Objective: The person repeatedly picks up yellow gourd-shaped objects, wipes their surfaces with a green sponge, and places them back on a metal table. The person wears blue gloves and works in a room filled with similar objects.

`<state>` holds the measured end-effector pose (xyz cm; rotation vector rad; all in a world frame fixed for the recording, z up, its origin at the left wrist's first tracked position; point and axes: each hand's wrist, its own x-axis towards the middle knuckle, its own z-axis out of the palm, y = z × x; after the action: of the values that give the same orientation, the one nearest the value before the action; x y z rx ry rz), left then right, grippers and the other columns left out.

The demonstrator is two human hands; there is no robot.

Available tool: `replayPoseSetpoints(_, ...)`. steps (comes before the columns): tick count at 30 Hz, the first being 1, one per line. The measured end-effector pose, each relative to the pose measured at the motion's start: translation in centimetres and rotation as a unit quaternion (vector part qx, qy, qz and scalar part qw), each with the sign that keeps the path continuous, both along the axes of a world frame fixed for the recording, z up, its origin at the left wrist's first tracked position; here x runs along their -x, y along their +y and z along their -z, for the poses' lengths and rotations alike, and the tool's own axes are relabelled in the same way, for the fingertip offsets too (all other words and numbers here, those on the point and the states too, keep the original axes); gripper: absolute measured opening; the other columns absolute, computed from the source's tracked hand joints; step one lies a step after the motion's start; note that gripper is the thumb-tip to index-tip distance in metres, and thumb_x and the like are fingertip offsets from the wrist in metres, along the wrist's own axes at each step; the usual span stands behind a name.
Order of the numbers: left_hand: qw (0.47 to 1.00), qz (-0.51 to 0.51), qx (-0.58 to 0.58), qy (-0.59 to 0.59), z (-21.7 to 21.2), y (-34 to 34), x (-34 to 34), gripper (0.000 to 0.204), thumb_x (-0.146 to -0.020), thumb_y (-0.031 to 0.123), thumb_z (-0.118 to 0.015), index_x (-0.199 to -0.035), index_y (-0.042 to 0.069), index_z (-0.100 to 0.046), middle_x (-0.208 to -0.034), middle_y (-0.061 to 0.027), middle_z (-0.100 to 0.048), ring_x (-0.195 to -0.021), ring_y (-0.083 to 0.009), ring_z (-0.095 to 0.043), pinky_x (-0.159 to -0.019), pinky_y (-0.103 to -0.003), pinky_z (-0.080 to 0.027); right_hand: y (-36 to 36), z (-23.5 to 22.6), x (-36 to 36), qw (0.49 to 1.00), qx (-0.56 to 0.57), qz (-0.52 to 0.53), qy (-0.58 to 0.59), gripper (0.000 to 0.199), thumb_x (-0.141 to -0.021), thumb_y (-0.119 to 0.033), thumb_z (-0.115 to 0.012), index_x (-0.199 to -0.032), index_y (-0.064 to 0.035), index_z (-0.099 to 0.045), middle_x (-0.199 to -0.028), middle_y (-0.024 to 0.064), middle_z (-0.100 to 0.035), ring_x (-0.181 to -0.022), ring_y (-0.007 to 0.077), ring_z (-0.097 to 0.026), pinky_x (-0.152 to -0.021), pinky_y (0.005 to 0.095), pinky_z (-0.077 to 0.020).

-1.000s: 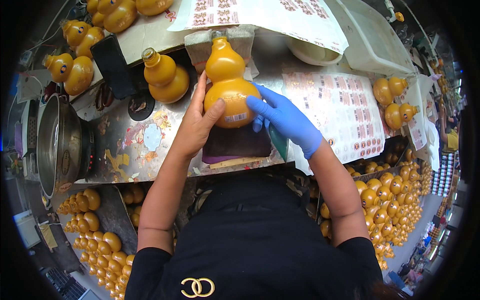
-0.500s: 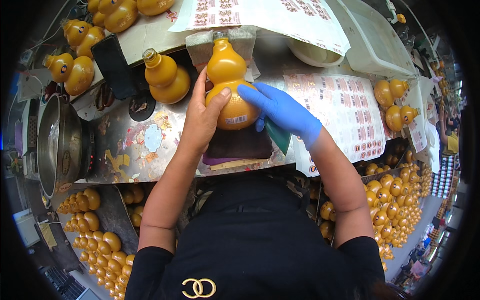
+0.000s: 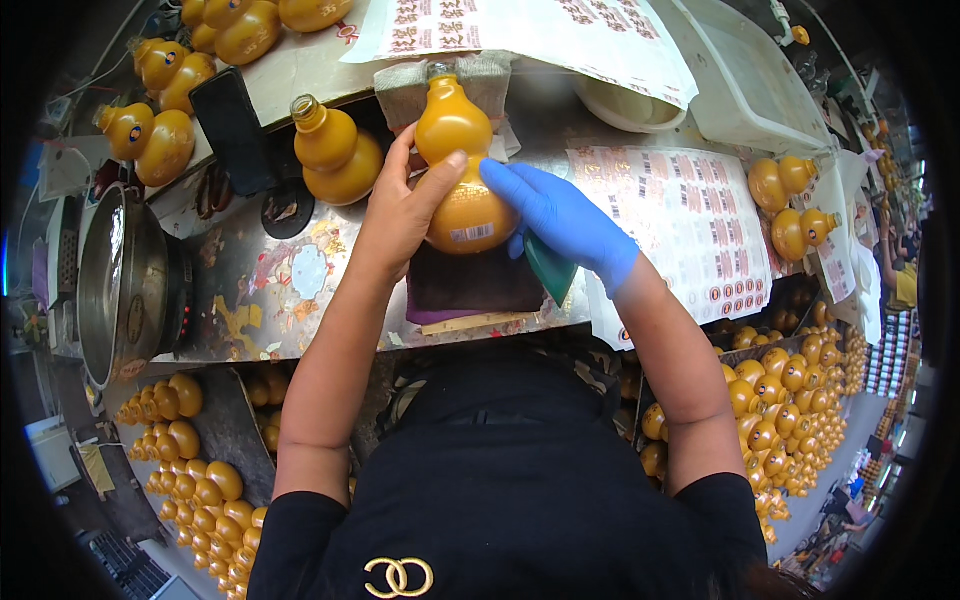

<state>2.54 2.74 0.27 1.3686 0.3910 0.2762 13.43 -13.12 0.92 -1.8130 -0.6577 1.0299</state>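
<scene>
A mustard-yellow, gourd-shaped bottle [image 3: 455, 125] with a clear glass mouth lies with its neck pointing away from me. My bare left hand [image 3: 403, 208] grips its left side, thumb across the waist. My right hand [image 3: 568, 215], in a blue glove, presses its fingertips to the right side of the lower bulge. Tucked in that same hand is a flat green scraper [image 3: 550, 270]. Pale printing and a small label show on the lower bulge. Beneath the bottle's base lies a dark cloth pad [image 3: 475, 288]; its neck rests by a folded grey cloth [image 3: 400, 88].
Another yellow bottle [image 3: 335, 155] stands to the left, near an upright phone [image 3: 235, 130]. A metal pan [image 3: 118, 290] sits at far left. Printed label sheets [image 3: 690, 225] spread at right, below a white tub [image 3: 750, 85]. Many bottles [image 3: 790, 400] crowd both sides below the table.
The bottle has shifted slightly away from me, and my left thumb has slid a little higher and to the right. My gloved hand stays on the right side with the scraper.
</scene>
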Motion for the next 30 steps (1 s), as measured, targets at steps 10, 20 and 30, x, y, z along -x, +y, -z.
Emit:
replayPoseSetpoints(10,0.999,0.010,-0.030,-0.036,0.9,-1.4,2.5,0.080,-0.095,0.042,-0.056,-0.149,0.000,-0.016,-0.144,-0.0155,-0.035,-0.133,-0.0232,-0.036,-0.111,-0.033,-0.026,-0.5,0.1,1.8,0.997,-0.046,0.042,-0.037,0.072,-0.088,-0.059,-0.055,-0.131,-0.0002,-0.049,-0.110,0.0204,-0.064,-0.095,0.0268,-0.065,-0.084,0.0340,-0.0500)
replayPoseSetpoints(20,0.998,0.001,0.032,-0.046,1.9,-0.4,3.0,0.076,-0.097,0.049,-0.044,-0.149,0.000,-0.016,-0.146,-0.0167,-0.035,-0.135,-0.0235,-0.036,-0.111,-0.034,-0.027,-4.4,3.3,-0.1,0.816,-0.316,0.187,0.447,0.049,-0.094,-0.043,-0.053,-0.119,-0.0006,-0.056,-0.096,0.0076,-0.063,-0.075,0.0157,-0.060,-0.073,0.0294,-0.0496)
replayPoseSetpoints(30,0.994,-0.013,-0.077,-0.074,2.3,-2.1,2.7,0.077,-0.097,0.049,-0.045,-0.149,0.002,-0.014,-0.141,-0.0175,-0.038,-0.130,-0.0244,-0.040,-0.107,-0.034,-0.032,-1.7,0.1,6.7,0.938,-0.207,0.217,-0.175,0.038,-0.088,-0.016,-0.068,-0.117,-0.0012,-0.049,-0.103,0.0134,-0.064,-0.093,0.0155,-0.062,-0.081,0.0294,-0.0501)
